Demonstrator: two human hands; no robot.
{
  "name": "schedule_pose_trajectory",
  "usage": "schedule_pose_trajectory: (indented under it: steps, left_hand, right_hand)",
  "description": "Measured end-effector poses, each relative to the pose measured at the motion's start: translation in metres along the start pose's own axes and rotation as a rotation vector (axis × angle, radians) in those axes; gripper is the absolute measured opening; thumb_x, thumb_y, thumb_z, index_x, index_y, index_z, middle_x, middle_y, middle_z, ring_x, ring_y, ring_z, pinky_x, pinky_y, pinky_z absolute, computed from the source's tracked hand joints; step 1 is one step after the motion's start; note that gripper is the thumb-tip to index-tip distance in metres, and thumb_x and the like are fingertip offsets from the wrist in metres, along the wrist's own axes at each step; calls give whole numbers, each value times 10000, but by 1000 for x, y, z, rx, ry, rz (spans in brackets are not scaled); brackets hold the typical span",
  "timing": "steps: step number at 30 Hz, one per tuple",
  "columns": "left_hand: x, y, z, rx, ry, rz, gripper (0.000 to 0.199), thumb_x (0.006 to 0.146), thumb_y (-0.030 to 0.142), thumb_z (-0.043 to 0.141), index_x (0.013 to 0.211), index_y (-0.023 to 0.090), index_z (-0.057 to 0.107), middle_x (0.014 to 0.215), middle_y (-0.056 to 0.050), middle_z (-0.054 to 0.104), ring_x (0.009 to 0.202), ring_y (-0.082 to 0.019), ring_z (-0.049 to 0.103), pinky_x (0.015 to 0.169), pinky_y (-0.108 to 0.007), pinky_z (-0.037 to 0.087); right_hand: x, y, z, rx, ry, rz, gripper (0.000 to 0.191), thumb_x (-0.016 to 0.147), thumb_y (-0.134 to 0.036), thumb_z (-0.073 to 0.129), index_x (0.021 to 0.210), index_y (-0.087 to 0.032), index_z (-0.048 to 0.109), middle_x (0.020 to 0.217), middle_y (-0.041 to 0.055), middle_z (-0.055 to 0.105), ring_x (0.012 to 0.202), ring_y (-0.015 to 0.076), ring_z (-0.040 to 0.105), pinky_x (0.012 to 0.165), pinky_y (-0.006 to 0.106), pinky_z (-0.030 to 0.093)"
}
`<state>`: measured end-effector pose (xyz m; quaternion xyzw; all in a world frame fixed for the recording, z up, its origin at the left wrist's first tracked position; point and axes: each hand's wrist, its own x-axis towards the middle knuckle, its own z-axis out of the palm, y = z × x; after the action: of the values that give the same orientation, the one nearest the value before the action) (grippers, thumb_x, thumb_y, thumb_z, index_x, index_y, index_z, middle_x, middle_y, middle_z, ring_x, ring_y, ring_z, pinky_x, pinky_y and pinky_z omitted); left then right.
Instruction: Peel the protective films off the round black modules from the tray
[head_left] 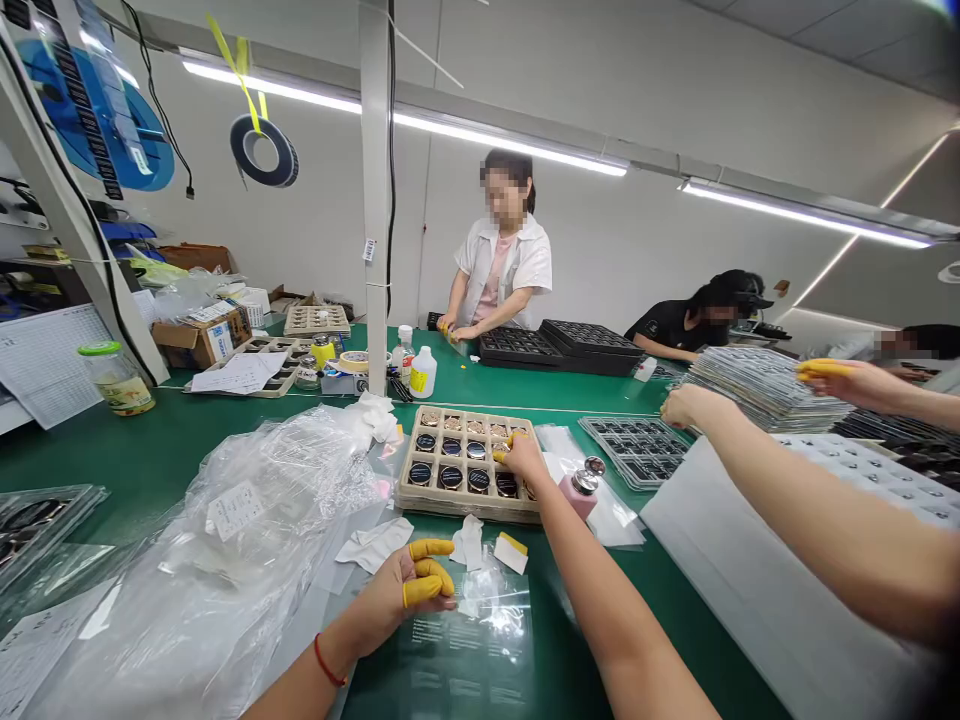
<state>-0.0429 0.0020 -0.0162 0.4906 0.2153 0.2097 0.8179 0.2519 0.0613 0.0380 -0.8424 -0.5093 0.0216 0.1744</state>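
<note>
My right hand (525, 461), with yellow finger cots, reaches into a beige moulded tray (469, 508). Its thumb and finger close around a round piece near the tray's right side; the hand partly hides that piece. Rows of round, watch-like pieces fill the pockets: dark-faced ones with gold rims (451, 478) in front, gold-coloured ones (451, 422) at the back. My left hand (412, 583), also in yellow finger cots, hovers with loosely bent fingers apart and nothing visible between them. Beneath it lies a clear printed film (469, 650). Scraps of white paper (375, 545) and a yellow-and-white pad (511, 552) lie nearby.
Clear plastic bags (217, 560) spread across the left. A pink pump bottle (580, 492) stands right of the tray, before a clear tray (637, 448). A neighbour's arms (780, 500) reach in from the right, near stacked trays (765, 390). Another person (499, 250) works opposite.
</note>
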Motion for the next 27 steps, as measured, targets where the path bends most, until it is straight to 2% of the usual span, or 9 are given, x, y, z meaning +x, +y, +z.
schedule_pose_trajectory:
  steps: [4,7,10,12,15,18,20,24,27]
  left_hand:
    - [4,-1,-4,117,61,0,489,720,374,691,1115,138,528,809,-52,661,803,-167,621,859,-364,466]
    - [5,1,-4,167,78,21,562,777,424,612,1231,146,431,823,-51,654,813,-174,614,832,-362,467]
    - [6,1,-2,169,15,97,641,748,386,655,1288,192,368,916,-48,625,804,-168,596,816,-366,476]
    - [7,-1,0,206,-9,151,625,736,341,674,1280,223,388,1053,-64,584,853,-172,577,819,-358,476]
    - [6,-7,0,403,17,196,635,758,306,647,1323,251,362,1176,-75,531,967,-200,540,862,-354,450]
    - [2,-11,2,581,50,195,709,797,315,593,1405,260,231,1171,-82,534,959,-207,529,842,-349,444]
    - [1,-12,4,630,53,180,722,813,310,568,1421,257,182,1103,-77,562,869,-191,536,770,-332,454]
    - [4,-10,4,555,50,161,649,796,273,585,1370,247,282,1095,-70,549,882,-180,538,771,-316,459]
    - [7,-8,1,458,95,101,612,771,280,612,1314,230,335,1044,-56,537,841,-160,546,769,-315,467]
  right_hand:
    - [-35,-17,-3,88,30,-88,189,806,-307,518,895,-168,611,807,68,613,715,180,557,573,267,417]
    - [-85,-40,4,314,29,-300,154,836,-224,459,889,-189,600,835,52,611,787,169,567,680,283,456]
    - [-135,-57,15,597,-118,-589,174,775,-91,487,847,-208,594,872,32,611,819,151,566,736,288,470]
    - [-155,-59,22,662,-196,-637,233,729,-20,472,787,-210,593,889,31,603,848,155,561,760,303,474]
    - [-162,-51,30,818,-319,-498,229,741,-31,465,809,-211,589,886,27,592,845,152,575,772,314,490]
    - [-159,-45,35,882,-427,-311,222,750,-120,550,949,-212,583,830,12,568,712,134,570,667,289,501]
    - [-161,-46,36,780,-379,-340,229,749,-135,572,960,-219,600,856,21,557,706,134,548,647,284,483]
    - [-170,-51,28,518,-177,-621,125,787,-124,529,803,-219,609,876,31,587,833,170,523,740,319,428]
    - [-162,-39,19,414,-210,-528,118,795,-116,489,795,-205,566,775,8,600,716,142,522,641,262,400]
